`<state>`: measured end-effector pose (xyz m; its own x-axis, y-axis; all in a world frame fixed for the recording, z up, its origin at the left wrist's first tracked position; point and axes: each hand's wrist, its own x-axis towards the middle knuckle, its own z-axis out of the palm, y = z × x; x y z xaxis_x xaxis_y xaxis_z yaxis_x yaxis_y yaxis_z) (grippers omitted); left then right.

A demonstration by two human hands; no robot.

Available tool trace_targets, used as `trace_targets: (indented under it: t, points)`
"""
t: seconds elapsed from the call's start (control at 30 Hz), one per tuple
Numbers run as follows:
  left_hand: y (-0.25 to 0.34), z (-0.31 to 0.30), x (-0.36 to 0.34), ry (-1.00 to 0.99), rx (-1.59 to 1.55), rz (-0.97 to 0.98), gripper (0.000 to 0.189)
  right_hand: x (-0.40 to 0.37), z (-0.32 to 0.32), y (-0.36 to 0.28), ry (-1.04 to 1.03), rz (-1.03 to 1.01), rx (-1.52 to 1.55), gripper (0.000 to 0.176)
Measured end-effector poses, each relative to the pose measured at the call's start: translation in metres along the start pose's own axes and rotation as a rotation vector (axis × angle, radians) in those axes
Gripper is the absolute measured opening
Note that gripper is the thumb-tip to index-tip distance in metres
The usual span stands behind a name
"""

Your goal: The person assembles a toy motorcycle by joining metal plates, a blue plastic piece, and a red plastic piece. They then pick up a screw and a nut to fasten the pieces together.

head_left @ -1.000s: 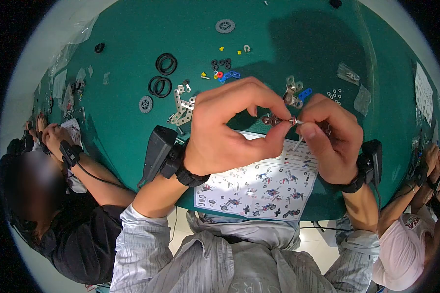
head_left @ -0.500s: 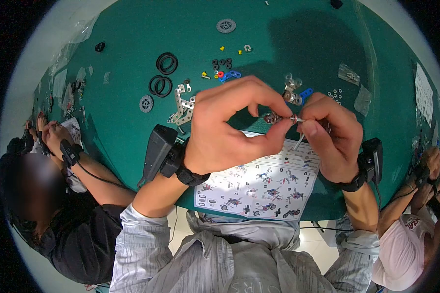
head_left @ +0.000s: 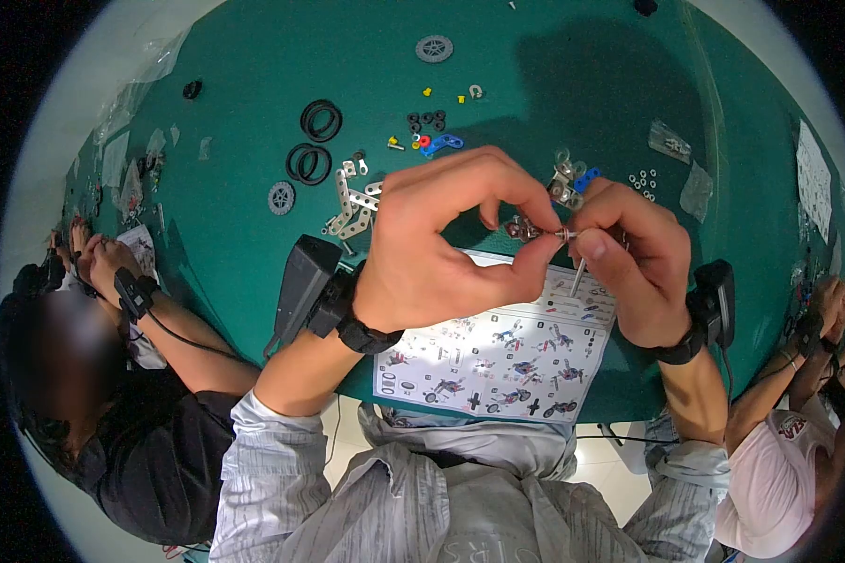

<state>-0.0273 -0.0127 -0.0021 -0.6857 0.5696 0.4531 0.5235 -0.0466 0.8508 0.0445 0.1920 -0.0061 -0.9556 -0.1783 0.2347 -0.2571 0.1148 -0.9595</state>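
Between its thumb and index finger, my left hand [head_left: 451, 235] pinches a small metal part [head_left: 521, 228] with a reddish piece near its tip. My right hand [head_left: 638, 258] is closed just to the right, its thumb and index finger at the other end of the same part. A thin metal rod [head_left: 579, 278] sticks out below the right fingers. Above the right hand lies a metal assembly [head_left: 563, 178] beside a blue piece [head_left: 587, 178]. The printed instruction sheet [head_left: 488, 366] lies under both hands.
Metal strips [head_left: 352, 206], black rings [head_left: 321, 120], grey wheels [head_left: 434, 49], a blue bracket [head_left: 443, 144] and small nuts [head_left: 643, 181] lie on the green table [head_left: 253, 56]. A person in black [head_left: 169, 460] sits at left, another in pink [head_left: 770, 479] at right.
The rod under my right fingers has tilted more upright. My right hand has shifted slightly left and down, and the fingertips of both hands are closer together.
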Motion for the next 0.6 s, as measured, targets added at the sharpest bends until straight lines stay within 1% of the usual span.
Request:
trace_targets:
  t: [0.2,0.27,0.57,0.6]
  points:
    - [0.0006,-0.0009,0.0002,-0.03,-0.014,0.005,0.024,-0.0013,-0.0009,-0.005,-0.033,0.166,0.141,0.019]
    - [0.0012,0.0004,0.0002,-0.009,0.011,0.011,0.025,-0.0015,-0.0005,-0.0059,-0.029,0.205,0.183,0.019]
    - [0.0026,0.0017,-0.0001,0.044,0.082,0.036,0.026,-0.0026,0.0024,-0.0021,0.008,0.061,0.029,0.016]
    - [0.0032,0.0012,-0.0001,0.043,0.091,0.038,0.025,-0.0025,0.0027,-0.0036,0.013,0.092,0.061,0.015]
